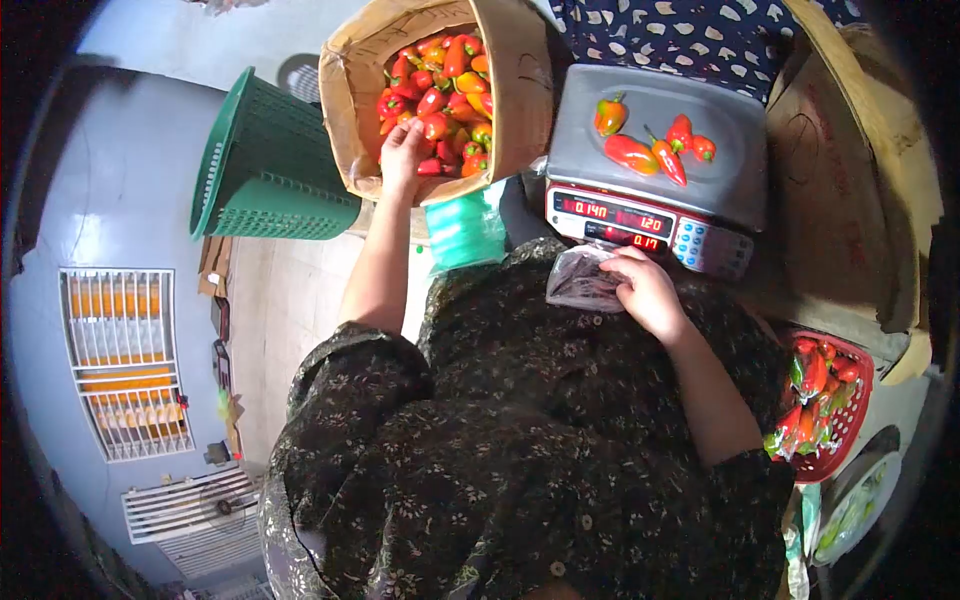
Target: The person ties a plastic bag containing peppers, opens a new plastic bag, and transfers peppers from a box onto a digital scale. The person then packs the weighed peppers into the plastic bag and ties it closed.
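My left hand (403, 155) reaches into a cardboard box (515, 95) of red and orange peppers (455, 60). Its curled fingers close at the side of a red pepper (437, 126); the far side of the grip is hidden. My right hand (645, 290) pinches a clear plastic bag (583, 280) in front of my body, just below the scale's display. Several loose peppers (632, 155) lie on the grey pan of the digital scale (735, 160). Red digits on its panel read about 0.140, 1.20 and 0.17.
A green plastic basket (290, 205) stands left of the box. Green plastic packaging (465, 230) sits below the box. At the right are a red basket (855, 420) of bagged peppers, a bowl (835, 545) with green vegetables and a large cardboard carton (830, 200).
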Tool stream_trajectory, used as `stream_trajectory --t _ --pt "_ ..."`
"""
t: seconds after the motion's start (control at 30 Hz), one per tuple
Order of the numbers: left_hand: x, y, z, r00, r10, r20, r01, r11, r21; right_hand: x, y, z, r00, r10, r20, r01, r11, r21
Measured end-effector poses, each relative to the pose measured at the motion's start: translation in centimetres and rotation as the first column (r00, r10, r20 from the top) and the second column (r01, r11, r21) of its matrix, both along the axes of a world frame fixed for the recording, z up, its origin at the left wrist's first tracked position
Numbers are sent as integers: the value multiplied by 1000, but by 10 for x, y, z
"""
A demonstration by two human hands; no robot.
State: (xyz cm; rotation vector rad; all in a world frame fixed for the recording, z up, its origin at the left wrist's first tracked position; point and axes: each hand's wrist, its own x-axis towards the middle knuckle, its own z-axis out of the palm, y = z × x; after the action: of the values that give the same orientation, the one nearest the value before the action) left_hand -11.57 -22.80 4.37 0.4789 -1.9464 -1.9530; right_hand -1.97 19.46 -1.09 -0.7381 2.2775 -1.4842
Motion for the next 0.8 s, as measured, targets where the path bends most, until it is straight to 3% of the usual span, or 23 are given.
stream_trajectory --t 0.03,0.13,0.17,0.2,0.27,0.33,0.37,0.4,0.47,0.53,0.7,0.8 --pt "3 22 15 995 -10 -96 19 996 91 -1 0 -1 1000 0 -8 0 1000 -2" --pt "17 91 47 966 -76 -247 92 994 53 1 1 -3 1000 -5 -9 5 1000 -3" --pt "25 121 65 980 -94 -177 72 990 -124 0 0 -4 1000 -4 -3 4 1000 -1" --pt "22 144 64 901 -222 -372 131 958 -254 0 0 -3 1000 -3 1 3 1000 0" --pt "17 178 73 856 -332 -396 95 854 -512 1 0 -1 1000 -7 16 7 1000 17" --pt "2 200 67 802 -475 -363 162 757 -633 0 0 -4 1000 -4 1 4 1000 1" --pt "-1 219 65 847 -433 -307 282 857 -431 0 0 -3 1000 -4 4 4 1000 3" --pt "-11 231 69 798 -478 -367 57 666 -744 1 1 -3 1000 -2 -24 3 1000 8" --pt "-45 260 39 808 -486 -333 32 600 -799 0 1 -5 996 -2 -85 4 1000 19" --pt "-58 276 19 868 -468 -169 176 607 -775 -3 0 -9 995 3 -95 -5 1000 -13" --pt "-57 278 5 895 -439 87 209 239 -948 -3 2 1 1000 9 -20 -10 996 -92" --pt "-23 280 22 881 -466 -85 83 327 -941 -5 3 -4 998 0 -62 -5 997 -77"
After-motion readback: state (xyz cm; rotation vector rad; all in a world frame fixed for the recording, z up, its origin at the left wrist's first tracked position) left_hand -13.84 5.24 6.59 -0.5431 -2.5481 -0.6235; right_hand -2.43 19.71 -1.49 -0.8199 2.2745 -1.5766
